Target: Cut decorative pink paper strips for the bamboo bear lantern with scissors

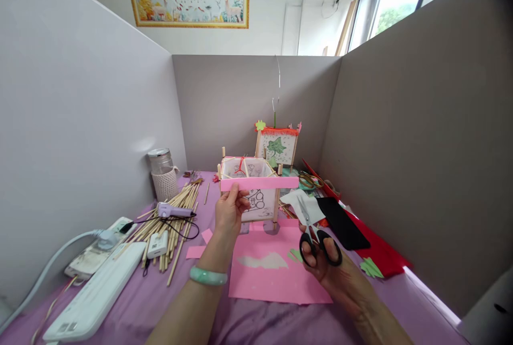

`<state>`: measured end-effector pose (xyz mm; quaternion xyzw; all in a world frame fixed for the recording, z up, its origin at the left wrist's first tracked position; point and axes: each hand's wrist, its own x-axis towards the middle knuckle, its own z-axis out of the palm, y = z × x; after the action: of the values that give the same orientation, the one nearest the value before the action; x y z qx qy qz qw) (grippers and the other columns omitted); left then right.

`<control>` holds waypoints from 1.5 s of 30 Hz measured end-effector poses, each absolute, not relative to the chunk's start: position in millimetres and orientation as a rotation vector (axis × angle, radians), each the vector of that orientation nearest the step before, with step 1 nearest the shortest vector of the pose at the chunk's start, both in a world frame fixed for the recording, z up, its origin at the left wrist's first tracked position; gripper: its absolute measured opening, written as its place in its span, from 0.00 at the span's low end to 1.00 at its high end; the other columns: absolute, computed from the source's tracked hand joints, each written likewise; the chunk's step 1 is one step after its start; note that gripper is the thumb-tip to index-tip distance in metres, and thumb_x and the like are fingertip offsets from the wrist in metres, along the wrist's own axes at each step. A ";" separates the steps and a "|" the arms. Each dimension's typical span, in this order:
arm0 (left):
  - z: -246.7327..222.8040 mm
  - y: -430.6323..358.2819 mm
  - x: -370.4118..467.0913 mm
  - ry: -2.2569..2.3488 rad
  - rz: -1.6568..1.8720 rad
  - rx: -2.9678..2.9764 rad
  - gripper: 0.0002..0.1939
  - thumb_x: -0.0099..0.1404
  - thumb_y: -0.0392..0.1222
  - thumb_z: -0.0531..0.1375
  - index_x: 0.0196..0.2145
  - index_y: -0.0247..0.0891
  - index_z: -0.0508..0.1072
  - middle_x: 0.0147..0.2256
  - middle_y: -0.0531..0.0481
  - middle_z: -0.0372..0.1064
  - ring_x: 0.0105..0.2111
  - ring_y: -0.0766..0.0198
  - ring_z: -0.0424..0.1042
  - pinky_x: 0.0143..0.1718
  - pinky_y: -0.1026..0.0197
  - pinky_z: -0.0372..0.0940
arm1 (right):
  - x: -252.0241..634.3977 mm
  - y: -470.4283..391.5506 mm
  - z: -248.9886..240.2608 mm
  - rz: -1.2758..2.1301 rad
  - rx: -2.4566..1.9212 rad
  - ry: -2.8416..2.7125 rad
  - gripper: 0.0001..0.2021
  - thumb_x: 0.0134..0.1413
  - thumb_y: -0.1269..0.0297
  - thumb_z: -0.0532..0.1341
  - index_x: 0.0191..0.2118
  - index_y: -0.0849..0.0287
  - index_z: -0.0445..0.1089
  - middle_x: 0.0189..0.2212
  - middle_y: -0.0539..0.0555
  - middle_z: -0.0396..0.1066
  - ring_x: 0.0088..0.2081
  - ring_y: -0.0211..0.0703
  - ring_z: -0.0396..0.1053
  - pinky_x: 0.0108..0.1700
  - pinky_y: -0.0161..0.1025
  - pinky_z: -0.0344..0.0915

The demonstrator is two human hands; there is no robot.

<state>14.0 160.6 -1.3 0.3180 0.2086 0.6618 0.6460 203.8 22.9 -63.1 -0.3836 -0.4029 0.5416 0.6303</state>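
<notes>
My left hand [228, 213] pinches a pink paper strip [266, 183] across the upper front of a small square lantern [258, 207]. The lantern has a wooden stick frame, white panels with black line drawings and a red cord at its top. The strip's right end sticks out past the lantern's corner post. In my right hand [331, 274] are black-handled scissors [305, 216], fingers through the loops, blades pointing up and slightly parted. The scissors are apart from the strip. Below lies a pink paper sheet [280, 287] with a pale torn-looking patch.
Behind stands another lantern [277, 147] with a green leaf picture. Wooden sticks [172, 248], a lilac glue-gun-like tool [175, 210], a glass jar [161, 174] and a white power strip [96, 291] are at left. Black material [344, 224] and red sheets [380, 248] lie right. Grey partitions [240, 93] enclose the table.
</notes>
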 end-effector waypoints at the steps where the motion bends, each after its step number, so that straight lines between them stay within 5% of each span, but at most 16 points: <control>1: -1.8 161.2 14.1 0.474 1.505 0.725 0.15 0.49 0.45 0.67 0.26 0.32 0.68 0.23 0.50 0.71 0.16 0.72 0.64 0.16 0.68 0.62 | 200.5 27.3 -62.4 1.226 -0.865 -0.965 0.29 0.44 0.37 0.58 0.48 0.50 0.65 0.33 0.55 0.66 0.30 0.41 0.63 0.31 0.39 0.61; 4: -3.6 162.9 14.4 0.477 1.506 0.725 0.15 0.49 0.45 0.67 0.26 0.31 0.68 0.23 0.50 0.71 0.15 0.72 0.64 0.17 0.68 0.62 | 191.2 39.4 -57.7 1.177 -0.886 -1.105 0.34 0.38 0.38 0.63 0.50 0.52 0.65 0.33 0.54 0.65 0.33 0.45 0.65 0.28 0.37 0.58; 9: -3.4 162.9 14.4 0.485 1.511 0.726 0.15 0.49 0.45 0.67 0.26 0.31 0.68 0.23 0.50 0.71 0.15 0.72 0.65 0.17 0.68 0.62 | 178.2 52.7 -53.9 1.033 -1.106 -1.097 0.23 0.45 0.50 0.64 0.47 0.54 0.67 0.29 0.51 0.66 0.31 0.40 0.66 0.28 0.33 0.57; 28: 0.6 159.4 12.6 0.476 1.512 0.737 0.15 0.48 0.43 0.67 0.26 0.32 0.67 0.23 0.50 0.71 0.15 0.72 0.65 0.17 0.69 0.61 | 173.0 72.1 -53.6 0.965 -1.070 -1.109 0.25 0.43 0.50 0.65 0.46 0.58 0.68 0.23 0.48 0.67 0.26 0.37 0.65 0.25 0.32 0.57; 45: 1.1 159.1 13.1 0.481 1.514 0.740 0.15 0.48 0.44 0.67 0.26 0.32 0.67 0.23 0.50 0.71 0.15 0.72 0.65 0.17 0.68 0.62 | 172.1 86.7 -61.4 0.921 -1.004 -1.102 0.22 0.43 0.55 0.65 0.46 0.55 0.69 0.30 0.49 0.69 0.25 0.35 0.65 0.29 0.34 0.61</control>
<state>13.1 159.1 1.1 0.3244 0.2108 0.6637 0.6402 172.1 86.7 -61.4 -0.4401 -0.4830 0.4039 0.6402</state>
